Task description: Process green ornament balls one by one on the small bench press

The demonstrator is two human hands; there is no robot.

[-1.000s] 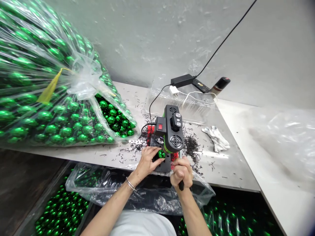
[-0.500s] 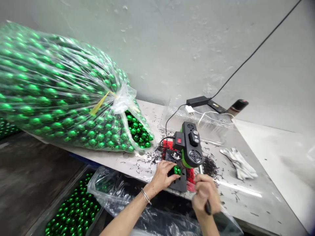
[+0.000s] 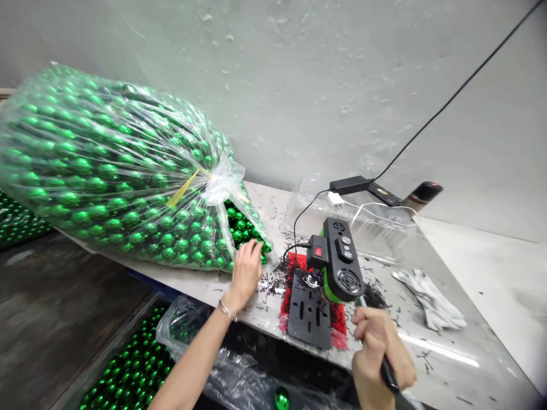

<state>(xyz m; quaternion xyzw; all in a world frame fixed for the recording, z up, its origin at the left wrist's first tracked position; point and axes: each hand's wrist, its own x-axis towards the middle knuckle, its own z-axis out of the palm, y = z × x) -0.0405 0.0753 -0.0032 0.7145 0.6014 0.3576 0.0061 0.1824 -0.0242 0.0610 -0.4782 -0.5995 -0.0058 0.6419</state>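
My left hand [image 3: 248,267], with a bangle at its wrist, is at the slit of a clear plastic bag [image 3: 128,188] packed with shiny green balls. Its fingers are curved and apart over the green balls [image 3: 240,225] in the opening; no ball shows clearly in its grasp. My right hand [image 3: 380,347] is wrapped round the black-ended lever [image 3: 388,374] of a small black and green bench drill press [image 3: 342,262]. Under the press, the slotted black base plate [image 3: 310,313] has no ball on it. One green ball [image 3: 281,398] is below the table edge.
White gloves [image 3: 431,299] lie at the right of the table. Dark shavings [image 3: 376,296] surround the press, and a red sheet [image 3: 339,330] is under it. Behind are a power adapter [image 3: 349,185] and cables. A bin of green balls [image 3: 128,364] stands below left.
My left hand has left the ball at the press and moved left to the bag opening. A green ball now shows below the table edge. My right hand still grips the lever.
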